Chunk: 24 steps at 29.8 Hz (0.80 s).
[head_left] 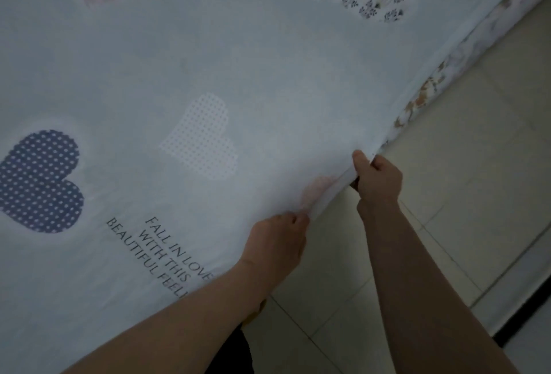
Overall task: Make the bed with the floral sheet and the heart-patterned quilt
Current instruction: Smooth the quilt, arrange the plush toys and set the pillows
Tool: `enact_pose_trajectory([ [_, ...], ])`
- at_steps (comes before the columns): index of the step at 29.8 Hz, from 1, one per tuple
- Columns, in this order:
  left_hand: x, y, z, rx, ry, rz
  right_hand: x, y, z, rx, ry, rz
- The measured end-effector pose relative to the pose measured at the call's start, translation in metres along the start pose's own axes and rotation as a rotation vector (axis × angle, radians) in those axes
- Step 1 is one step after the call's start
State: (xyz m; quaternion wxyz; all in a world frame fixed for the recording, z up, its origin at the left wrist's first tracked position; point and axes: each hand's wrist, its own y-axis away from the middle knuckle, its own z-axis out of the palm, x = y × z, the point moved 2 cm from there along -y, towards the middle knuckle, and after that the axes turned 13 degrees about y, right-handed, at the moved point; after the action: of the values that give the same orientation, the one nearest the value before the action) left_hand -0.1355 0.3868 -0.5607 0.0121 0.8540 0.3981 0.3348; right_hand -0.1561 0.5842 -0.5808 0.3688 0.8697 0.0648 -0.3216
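grip: left hand (277, 242) and right hand (377, 178) both pinch heart-patterned quilt (268, 75) edge. uneven tug could skew it.

A pale tiled floor (453, 171) fills the right side. Thin grout lines (299, 323) cross the floor at a slant, cutting it into large tiles. A dark strip (508, 333) runs across the floor's near right corner, with a lighter grey surface (533, 357) just beyond it. Some dark cloth (235, 354) shows at the floor's near left edge.
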Motion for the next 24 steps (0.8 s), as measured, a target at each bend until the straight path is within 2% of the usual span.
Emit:
enact_pose_trajectory([
  [6, 0.006, -0.029, -0.028, -0.151, -0.1, -0.087, -0.047, -0.012, -0.014, -0.159, 0.076, -0.03],
  [9, 0.02, -0.049, -0.047, 0.006, -0.083, 0.013, -0.08, -0.033, -0.023, -0.105, 0.036, -0.082],
  [15, 0.037, -0.108, -0.044, 0.046, -0.079, -0.06, -0.146, -0.108, -0.027, 0.084, -0.223, -0.045],
  [19, 0.037, -0.116, -0.04, -0.028, -0.092, -0.142, -0.163, -0.146, -0.03, 0.11, -0.175, -0.134],
  [21, 0.042, -0.112, -0.029, -0.05, -0.068, -0.098, -0.154, -0.157, -0.04, 0.096, -0.157, -0.156],
  [24, 0.061, -0.099, -0.015, -0.19, -0.002, -0.054, -0.113, -0.166, -0.067, 0.148, -0.153, -0.121],
])
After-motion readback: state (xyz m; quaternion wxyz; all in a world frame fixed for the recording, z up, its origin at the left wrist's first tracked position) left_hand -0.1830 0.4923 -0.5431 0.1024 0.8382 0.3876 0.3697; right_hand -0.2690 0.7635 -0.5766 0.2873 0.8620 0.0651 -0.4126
